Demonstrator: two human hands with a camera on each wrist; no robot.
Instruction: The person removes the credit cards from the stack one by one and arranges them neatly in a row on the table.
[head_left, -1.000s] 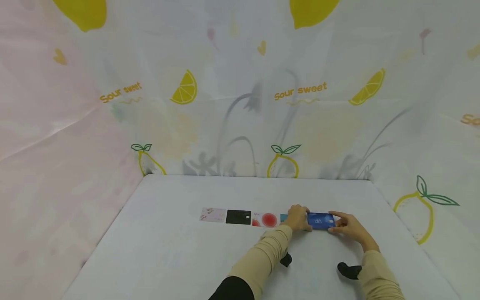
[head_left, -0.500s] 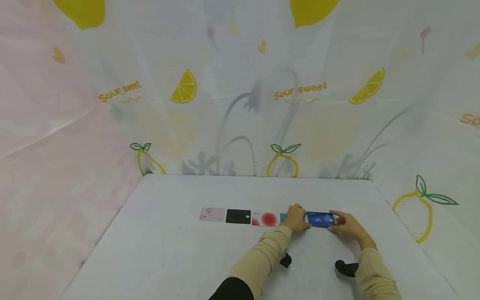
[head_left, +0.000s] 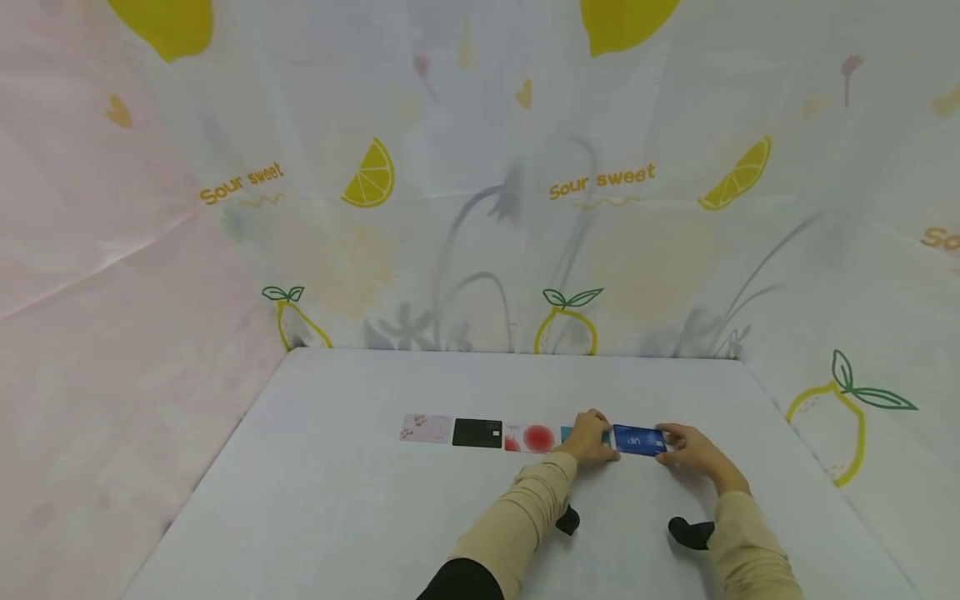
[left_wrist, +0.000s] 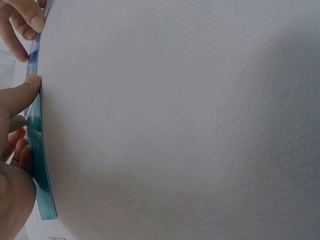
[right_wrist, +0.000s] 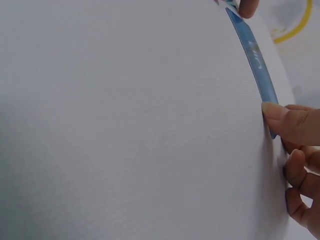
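Five cards would be too exact a tally, so several bank-style cards lie in a row on the white table. At the row's right end is a blue card [head_left: 640,440] with white lettering. My right hand [head_left: 699,454] pinches its right edge, thumb at the near corner [right_wrist: 272,112]. Left of it lies a teal card [left_wrist: 42,180], mostly covered in the head view by my left hand [head_left: 588,439]. The left thumb and fingers span the teal card's right end, close to the blue card's left edge.
Further left in the row lie a white card with red circles [head_left: 530,438], a black card [head_left: 477,433] and a pale pink floral card [head_left: 425,428]. The white table [head_left: 315,517] meets lemon-print fabric walls [head_left: 465,250] at the back and sides.
The blue card has shifted slightly left toward the teal card, with my right hand moving along. My left hand has stayed nearly in place.
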